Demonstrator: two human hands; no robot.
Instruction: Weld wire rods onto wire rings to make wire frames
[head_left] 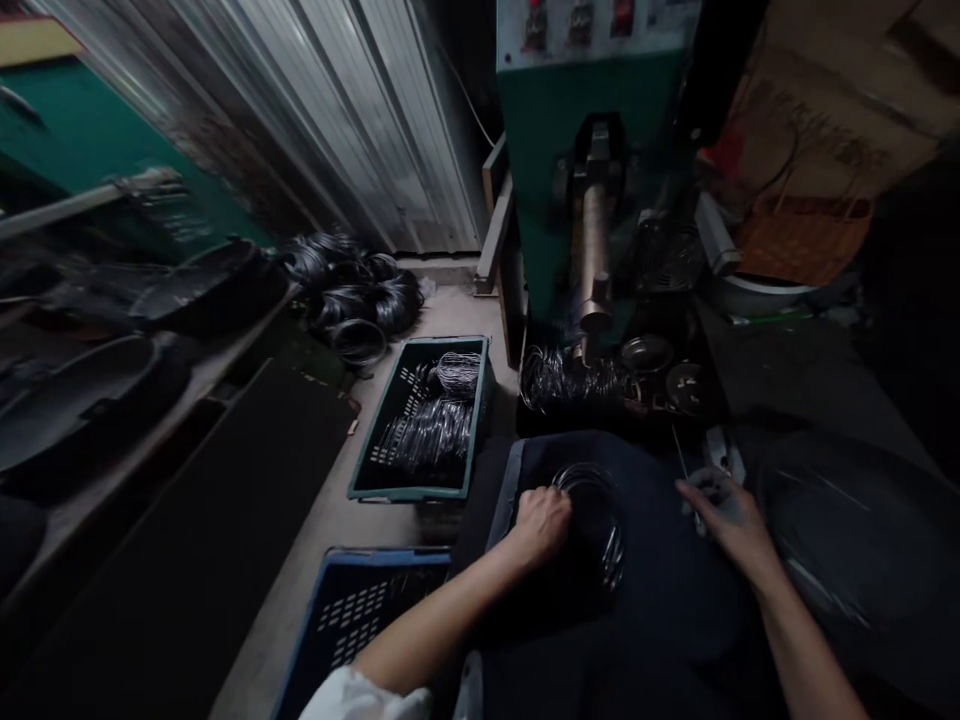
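A coil of dark, shiny wire (613, 548) rests on the dark cloth (667, 600) over my lap. My left hand (541, 522) is closed on the coil's upper left side. To the right of the coil, my right hand (721, 508) pinches a thin metal wire piece (679, 452) that points up and slightly left. Its fingers look greyish, and the lower end of that piece is partly hidden by them. A pale object (723, 452) lies just beyond the right hand; its kind is unclear.
A green machine (540, 150) with a copper-coloured arm (595, 250) stands ahead, tangled wire (574, 380) beneath it. On the left are a green-rimmed crate (360, 470) of wire bundles, a blue crate (322, 580), wire coils (360, 285) on the floor and a dark panel (195, 530).
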